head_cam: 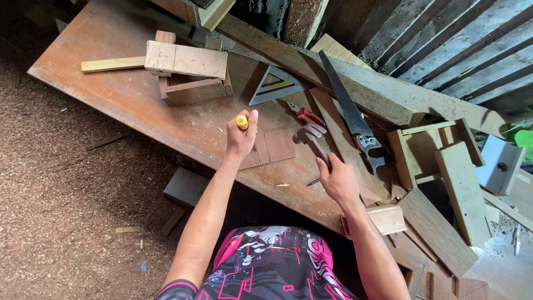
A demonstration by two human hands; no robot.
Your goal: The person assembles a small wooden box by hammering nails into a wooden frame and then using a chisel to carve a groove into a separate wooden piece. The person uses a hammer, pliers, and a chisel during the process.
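Note:
My left hand (240,135) is closed around a tool with a yellow handle end (242,122), held upright over thin brown wood pieces (273,147) lying flat on the brown workbench (127,103). My right hand (336,179) grips the wooden handle of a claw hammer (311,136), whose steel head hangs just right of the wood pieces. The tip of the yellow-handled tool is hidden behind my fist.
A small wooden box with loose boards (189,72) stands at the back left. A metal triangular square (276,85), red-handled pliers (304,114) and a handsaw (348,116) lie behind the hammer. Wooden offcuts and frames (438,161) pile up on the right. The floor is covered in sawdust.

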